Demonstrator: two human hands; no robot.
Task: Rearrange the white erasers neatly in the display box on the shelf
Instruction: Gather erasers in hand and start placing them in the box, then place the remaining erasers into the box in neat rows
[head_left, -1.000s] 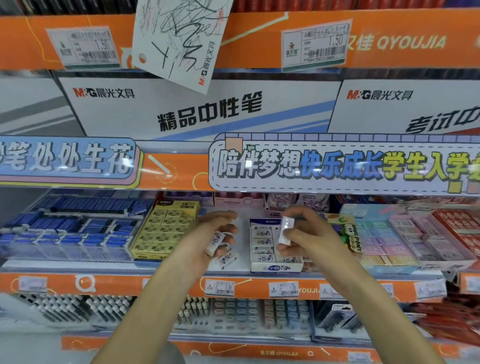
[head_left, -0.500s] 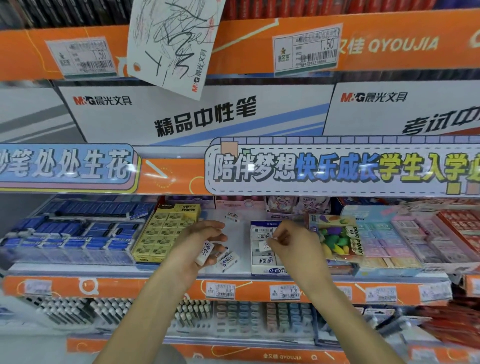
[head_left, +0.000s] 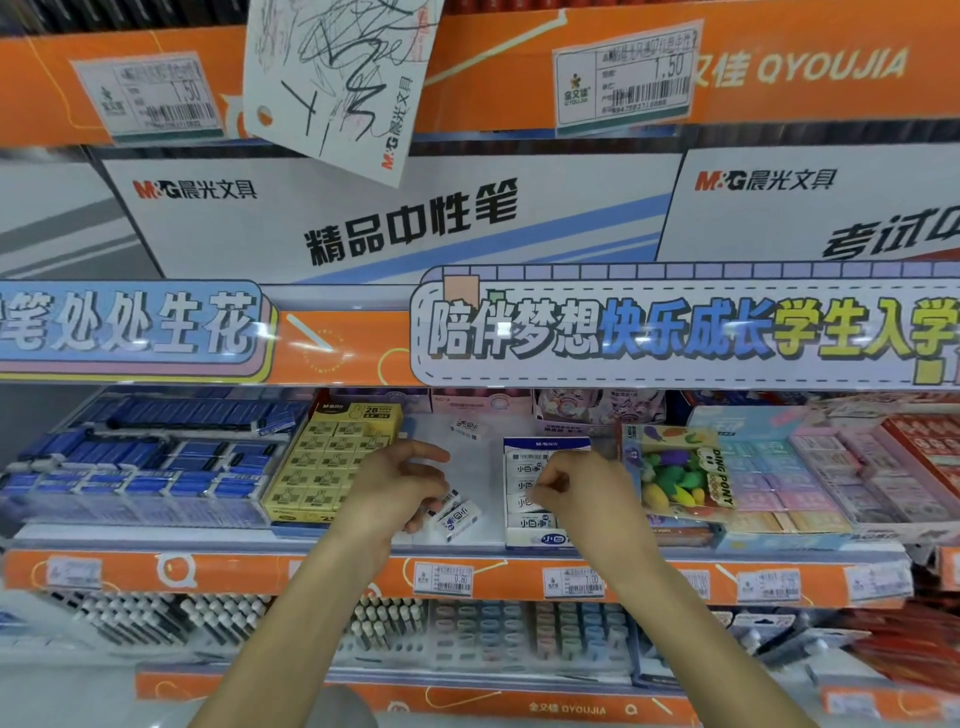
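Our right hand (head_left: 576, 493) covered most of the right half of the display box (head_left: 524, 538), so we could not see the white erasers (head_left: 523, 470) under it, only a stacked row down the box's left side. Its fingers were curled in over the box; whether they pinched an eraser we could not tell. Our left hand (head_left: 395, 488) hung over bare shelf just left of the box, thumb and forefinger spread apart, the lower fingers hiding part of two loose erasers (head_left: 457, 517) lying there; we could not make out whether they touched them. Another loose eraser (head_left: 470, 427) lay farther back on the white shelf (head_left: 483, 457). The box stood at the shelf's front edge, between a yellow eraser box (head_left: 332, 457) and a bag of coloured novelty erasers (head_left: 680, 473). Blue packs (head_left: 140, 467) filled the far left, pastel boxes (head_left: 779, 467) the right, blurred. Orange price rails (head_left: 311, 571) ran below, with pens (head_left: 156, 621) on the next shelf down.
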